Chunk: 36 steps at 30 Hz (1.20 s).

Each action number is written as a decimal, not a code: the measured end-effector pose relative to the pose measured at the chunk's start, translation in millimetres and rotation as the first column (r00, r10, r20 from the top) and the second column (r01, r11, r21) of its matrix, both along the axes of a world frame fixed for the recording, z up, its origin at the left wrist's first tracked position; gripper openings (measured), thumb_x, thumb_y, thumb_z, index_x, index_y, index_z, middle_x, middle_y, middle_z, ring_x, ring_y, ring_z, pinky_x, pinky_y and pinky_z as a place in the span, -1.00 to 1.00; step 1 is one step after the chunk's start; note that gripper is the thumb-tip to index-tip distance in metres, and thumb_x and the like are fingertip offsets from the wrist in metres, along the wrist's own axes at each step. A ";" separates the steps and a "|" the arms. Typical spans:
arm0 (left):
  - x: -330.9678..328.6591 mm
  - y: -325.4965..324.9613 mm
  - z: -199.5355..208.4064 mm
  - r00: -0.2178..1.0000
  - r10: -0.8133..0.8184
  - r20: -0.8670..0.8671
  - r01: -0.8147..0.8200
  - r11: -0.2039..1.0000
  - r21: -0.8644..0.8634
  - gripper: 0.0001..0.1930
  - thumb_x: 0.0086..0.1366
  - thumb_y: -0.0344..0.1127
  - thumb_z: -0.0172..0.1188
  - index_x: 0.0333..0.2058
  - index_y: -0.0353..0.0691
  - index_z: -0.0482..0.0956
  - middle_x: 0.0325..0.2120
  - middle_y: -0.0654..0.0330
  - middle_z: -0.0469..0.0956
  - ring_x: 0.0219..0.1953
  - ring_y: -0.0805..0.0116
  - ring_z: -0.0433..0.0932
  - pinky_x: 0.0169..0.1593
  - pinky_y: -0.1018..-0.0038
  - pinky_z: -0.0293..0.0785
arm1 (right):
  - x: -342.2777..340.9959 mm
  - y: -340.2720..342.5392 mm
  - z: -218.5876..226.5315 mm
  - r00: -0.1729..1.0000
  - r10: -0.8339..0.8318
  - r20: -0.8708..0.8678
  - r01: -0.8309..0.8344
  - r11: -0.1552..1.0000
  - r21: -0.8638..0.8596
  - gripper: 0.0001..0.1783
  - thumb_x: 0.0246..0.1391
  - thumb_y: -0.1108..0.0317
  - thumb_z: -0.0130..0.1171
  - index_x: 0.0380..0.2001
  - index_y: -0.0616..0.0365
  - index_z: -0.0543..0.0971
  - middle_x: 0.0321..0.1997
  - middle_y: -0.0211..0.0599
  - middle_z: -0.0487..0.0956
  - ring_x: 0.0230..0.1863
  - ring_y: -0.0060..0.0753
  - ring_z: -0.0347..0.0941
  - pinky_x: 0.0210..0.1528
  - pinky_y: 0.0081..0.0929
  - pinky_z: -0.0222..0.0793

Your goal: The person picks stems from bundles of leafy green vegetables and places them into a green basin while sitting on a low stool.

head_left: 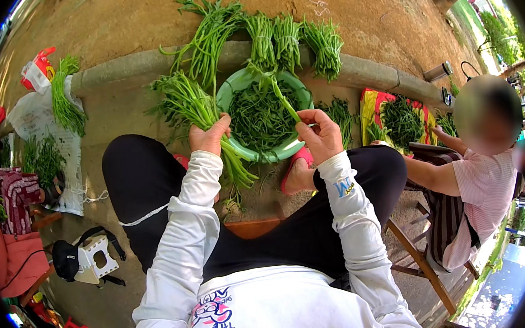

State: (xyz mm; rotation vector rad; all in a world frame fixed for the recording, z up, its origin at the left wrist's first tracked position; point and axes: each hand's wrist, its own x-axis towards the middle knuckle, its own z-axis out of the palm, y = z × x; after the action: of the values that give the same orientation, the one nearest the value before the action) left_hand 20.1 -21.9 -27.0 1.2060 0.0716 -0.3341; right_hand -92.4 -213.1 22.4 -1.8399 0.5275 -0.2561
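My left hand is wrapped round a thick bunch of leafy green stalks, whose cut ends fan out below my fist. Between the fingertips of my right hand I pinch a single green stalk; it slants up and left over the basin. Right between my hands, on the ground, stands a pale green round basin filled with loose dark green leaves. Beyond it, tied bundles of stalks lie side by side against a stone kerb, with a looser pile at their left.
The kerb runs across in front of me. At right a seated co-worker is beside a red-yellow sack with greens. At left are a white sack bearing a stalk bundle, and a small white stool with a black strap bag.
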 end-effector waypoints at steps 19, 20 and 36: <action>-25.3 -14.7 6.0 0.953 -0.231 -0.199 0.248 0.966 0.067 -0.79 -0.01 -0.40 0.29 -0.39 -0.32 0.49 -0.58 0.21 0.51 -0.59 0.42 0.46 -0.53 0.52 0.38 | 4.1 38.1 1.0 0.977 0.214 0.021 -0.152 0.756 -0.636 -0.80 -0.18 0.47 0.16 -0.38 0.03 0.48 -0.40 -0.30 0.39 -0.40 -0.17 0.43 -0.44 -0.30 0.36; -24.4 -13.3 6.4 0.949 -0.245 -0.198 0.261 0.963 0.063 -0.80 -0.01 -0.41 0.28 -0.40 -0.32 0.49 -0.59 0.21 0.50 -0.60 0.41 0.46 -0.53 0.52 0.38 | 4.6 38.4 1.1 0.975 0.220 0.018 -0.156 0.742 -0.652 -0.80 -0.18 0.47 0.16 -0.38 0.03 0.48 -0.40 -0.30 0.39 -0.40 -0.17 0.43 -0.44 -0.29 0.35; 0.1 -12.1 -20.8 0.998 0.028 0.057 -0.040 0.973 0.228 -0.91 -0.05 -0.45 0.16 -0.53 -0.30 0.45 -0.66 0.25 0.45 -0.66 0.44 0.40 -0.52 0.52 0.35 | -3.9 6.8 -5.9 0.996 0.081 0.023 -0.070 0.951 -0.302 -0.83 -0.07 0.44 0.09 -0.35 0.24 0.52 -0.47 -0.16 0.50 -0.49 -0.30 0.46 -0.43 -0.42 0.37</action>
State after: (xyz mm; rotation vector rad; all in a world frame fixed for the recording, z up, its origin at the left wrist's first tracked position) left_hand 20.2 -33.9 -47.8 1.4404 0.0861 -0.2683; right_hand -96.3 -206.4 16.5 -2.1436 0.4086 -0.3309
